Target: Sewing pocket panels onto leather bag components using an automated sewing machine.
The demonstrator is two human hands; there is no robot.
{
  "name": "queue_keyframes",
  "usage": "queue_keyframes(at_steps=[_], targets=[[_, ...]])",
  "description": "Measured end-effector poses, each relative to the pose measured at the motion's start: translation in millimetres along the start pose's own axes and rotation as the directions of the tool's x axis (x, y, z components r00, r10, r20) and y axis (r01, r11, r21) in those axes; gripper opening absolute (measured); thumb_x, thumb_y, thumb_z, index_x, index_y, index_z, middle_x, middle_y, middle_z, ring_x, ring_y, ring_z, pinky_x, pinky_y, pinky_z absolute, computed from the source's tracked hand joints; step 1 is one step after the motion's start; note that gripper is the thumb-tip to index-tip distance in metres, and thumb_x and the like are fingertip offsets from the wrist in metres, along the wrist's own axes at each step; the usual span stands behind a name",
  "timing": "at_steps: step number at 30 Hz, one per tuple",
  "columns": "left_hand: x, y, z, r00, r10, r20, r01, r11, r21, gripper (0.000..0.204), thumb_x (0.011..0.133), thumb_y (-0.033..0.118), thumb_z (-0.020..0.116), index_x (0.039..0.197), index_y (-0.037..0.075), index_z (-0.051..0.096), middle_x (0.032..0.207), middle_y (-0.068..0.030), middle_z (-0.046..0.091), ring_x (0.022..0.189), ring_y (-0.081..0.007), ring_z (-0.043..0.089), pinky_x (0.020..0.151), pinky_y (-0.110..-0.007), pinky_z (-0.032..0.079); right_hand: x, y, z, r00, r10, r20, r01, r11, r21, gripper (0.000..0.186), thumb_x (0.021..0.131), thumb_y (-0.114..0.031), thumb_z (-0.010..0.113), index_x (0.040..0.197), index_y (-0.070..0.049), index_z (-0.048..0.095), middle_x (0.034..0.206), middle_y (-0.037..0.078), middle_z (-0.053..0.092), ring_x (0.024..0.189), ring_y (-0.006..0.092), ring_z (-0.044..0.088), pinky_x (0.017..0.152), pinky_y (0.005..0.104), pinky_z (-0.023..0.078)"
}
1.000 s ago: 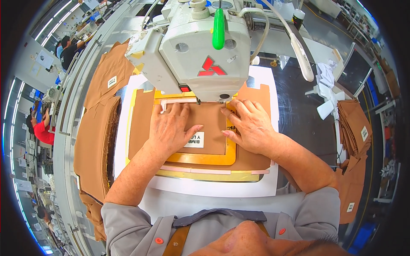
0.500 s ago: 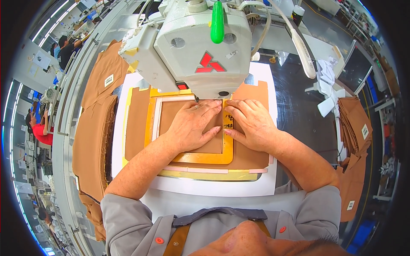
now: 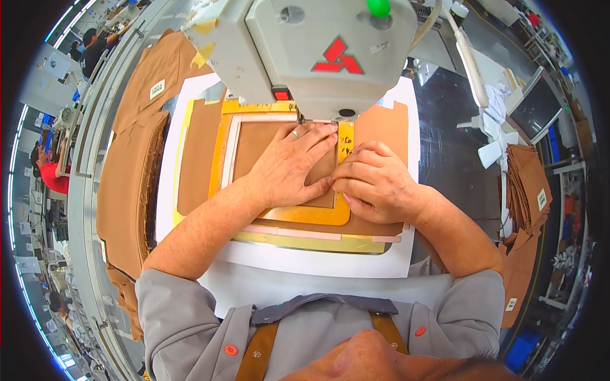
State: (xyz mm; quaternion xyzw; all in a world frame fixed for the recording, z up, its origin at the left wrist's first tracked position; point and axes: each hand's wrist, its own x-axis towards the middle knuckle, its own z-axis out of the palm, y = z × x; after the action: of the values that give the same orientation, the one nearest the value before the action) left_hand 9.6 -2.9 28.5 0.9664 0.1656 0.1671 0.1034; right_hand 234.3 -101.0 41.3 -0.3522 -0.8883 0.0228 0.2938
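Observation:
A yellow frame-shaped template [image 3: 311, 216] with handwritten marks lies over brown fabric panels, part of which shows inside the frame as a brown piece [image 3: 257, 136]. My left hand [image 3: 286, 159] rests flat on that inner piece, a ring on one finger and its fingertips close to the needle area. The head of a grey sewing machine [image 3: 321, 35] hangs just beyond them. My right hand [image 3: 376, 183] is closed with bent fingers at the template's right bar. Its fingertips meet my left thumb, and whatever they pinch is hidden.
Under the work lies a white sheet [image 3: 305, 261]. Brown fabric pieces [image 3: 124, 197] are piled at left, and another stack [image 3: 524, 184] hangs at right. White scraps [image 3: 490, 120] and a dark monitor [image 3: 537, 105] stand behind it. A person in red [image 3: 54, 174] is far left.
My right hand has gone from spread fingers to a closed grip, slightly nearer me on the right bar. My left hand stays flat. The view has shifted, so the machine head appears higher and larger.

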Motion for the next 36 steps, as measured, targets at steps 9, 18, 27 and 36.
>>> queue_keyframes(at_steps=[9, 18, 27, 36], targets=[[0, 1, 1, 1.000, -0.022, 0.002, 0.022, 0.998, 0.054, 0.063, 0.088, 0.029, 0.065, 0.145, 0.006, 0.050, 0.151, -0.0128, 0.047, 0.141, -0.0309, 0.044, 0.113, -0.053, 0.030, 3, -19, 6, 0.995, -0.057, 0.077, 0.053, 0.997, 0.061, 0.015, 0.076, -0.013, 0.070, 0.089, -0.007, 0.067, 0.102, 0.006, 0.065, 0.103, 0.0237, 0.063, 0.094, 0.0408, 0.047], [-15, -9, -33, 0.996, 0.036, 0.082, -0.027, 0.993, -0.113, 0.055, 0.085, 0.028, 0.075, 0.137, 0.015, 0.061, 0.147, -0.0057, 0.056, 0.138, -0.0292, 0.049, 0.113, -0.048, 0.034, 4, -15, 9, 0.994, -0.025, 0.110, 0.018, 0.998, 0.065, 0.012, 0.075, -0.015, 0.071, 0.085, -0.010, 0.065, 0.098, 0.005, 0.062, 0.098, 0.0233, 0.061, 0.093, 0.0409, 0.046], [-50, 18, -36, 0.952, 0.104, 0.288, -0.043, 0.976, -0.212, 0.044, 0.089, 0.037, 0.073, 0.130, 0.020, 0.067, 0.146, -0.0019, 0.056, 0.143, -0.0246, 0.045, 0.117, -0.052, 0.028, -4, -4, 5, 0.994, 0.081, 0.075, -0.099, 0.953, 0.288, 0.013, 0.078, -0.009, 0.069, 0.089, -0.012, 0.065, 0.104, 0.005, 0.065, 0.100, 0.0248, 0.061, 0.090, 0.0412, 0.044], [-43, 16, -32, 0.948, 0.146, 0.284, -0.081, 0.970, -0.227, 0.044, 0.088, 0.038, 0.076, 0.127, 0.019, 0.069, 0.146, -0.0039, 0.053, 0.144, -0.0248, 0.044, 0.117, -0.053, 0.026, -1, -7, 3, 0.996, 0.048, 0.069, -0.064, 0.968, 0.243, 0.021, 0.078, -0.012, 0.073, 0.097, -0.010, 0.064, 0.107, 0.005, 0.065, 0.105, 0.0262, 0.061, 0.095, 0.0425, 0.044]])
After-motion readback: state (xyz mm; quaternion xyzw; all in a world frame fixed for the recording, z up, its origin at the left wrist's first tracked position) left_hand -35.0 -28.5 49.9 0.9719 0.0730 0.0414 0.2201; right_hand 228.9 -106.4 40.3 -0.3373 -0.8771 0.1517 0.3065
